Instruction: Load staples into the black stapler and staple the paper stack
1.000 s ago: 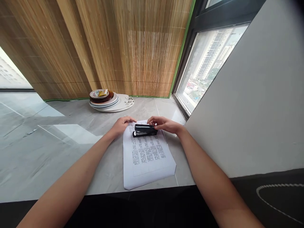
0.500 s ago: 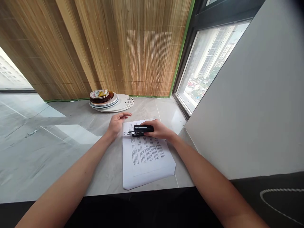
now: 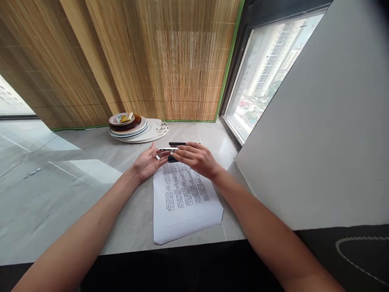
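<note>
A black stapler (image 3: 174,147) with a silver metal rail is lifted just above the far end of a stack of printed paper sheets (image 3: 185,202) lying on the grey stone sill. My right hand (image 3: 196,159) is curled over the stapler from the right and holds it. My left hand (image 3: 148,163) is beside it on the left, palm turned toward the stapler, fingers spread and touching the silver end. Most of the stapler's body is hidden under my right fingers.
A stack of plates (image 3: 132,126) sits at the back of the sill (image 3: 75,190) against a bamboo blind (image 3: 146,61). A window (image 3: 267,69) and a grey wall (image 3: 328,134) close the right side. The sill's front edge runs below the paper.
My right hand took the stapler off the paper and raised it, its silver rail now sticking out to the left. My left hand left the paper's corner and came up to the stapler's end.
</note>
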Available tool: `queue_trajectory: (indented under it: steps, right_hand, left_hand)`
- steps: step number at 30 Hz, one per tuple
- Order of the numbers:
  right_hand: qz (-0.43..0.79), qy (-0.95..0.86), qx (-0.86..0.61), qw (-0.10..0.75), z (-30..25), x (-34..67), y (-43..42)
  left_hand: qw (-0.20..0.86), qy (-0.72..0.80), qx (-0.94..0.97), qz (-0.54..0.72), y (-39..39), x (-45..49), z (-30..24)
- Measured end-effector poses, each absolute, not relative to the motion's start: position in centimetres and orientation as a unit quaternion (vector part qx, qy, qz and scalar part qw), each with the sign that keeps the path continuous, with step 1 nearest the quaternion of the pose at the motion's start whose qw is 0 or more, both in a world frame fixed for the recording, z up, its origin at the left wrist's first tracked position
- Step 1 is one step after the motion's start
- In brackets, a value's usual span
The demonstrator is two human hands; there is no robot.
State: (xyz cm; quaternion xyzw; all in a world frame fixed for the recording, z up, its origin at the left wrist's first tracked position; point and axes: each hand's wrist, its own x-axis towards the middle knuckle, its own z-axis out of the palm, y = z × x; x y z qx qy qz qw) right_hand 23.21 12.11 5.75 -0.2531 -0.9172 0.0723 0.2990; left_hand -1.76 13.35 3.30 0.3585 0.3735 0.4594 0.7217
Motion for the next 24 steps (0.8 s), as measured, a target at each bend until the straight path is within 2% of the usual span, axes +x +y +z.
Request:
queue_trajectory:
  steps: [3, 6, 9, 11, 13, 17, 21, 24]
  right_hand:
    - [0.113, -0.856, -0.330, 0.382, 5.3, 23.2, 12.1]
    - [0.231, -0.787, -0.362, 0.442, 4.9, 23.3, 12.1]
    - [0.343, -0.795, -0.324, 0.380, 4.6, 23.4, 12.1]
    - [0.368, -0.820, -0.304, 0.317, 4.8, 23.4, 12.0]
    - [0.350, -0.834, -0.293, 0.309, 5.3, 23.4, 11.7]
    - [0.197, -0.855, -0.290, 0.382, 6.8, 23.0, 10.7]
    - [0.096, -0.911, -0.246, 0.317, 7.1, 22.4, 10.0]
    - [0.051, -0.934, -0.239, 0.262, 6.8, 21.9, 9.8]
  left_hand:
    - [0.699, 0.382, 0.331, 0.506, 13.7, -2.0, 3.1]
    - [0.662, 0.370, 0.299, 0.579, 14.1, -2.4, 3.3]
    - [0.633, 0.354, 0.305, 0.617, 14.2, -2.5, 3.7]
    - [0.629, 0.339, 0.329, 0.618, 13.8, -2.3, 4.0]
    - [0.635, 0.318, 0.364, 0.603, 13.2, -1.8, 4.3]
    - [0.672, 0.255, 0.448, 0.532, 11.8, -1.0, 4.9]
    - [0.689, 0.226, 0.525, 0.445, 11.0, -0.6, 5.3]
    - [0.675, 0.233, 0.555, 0.427, 10.7, -0.5, 5.3]
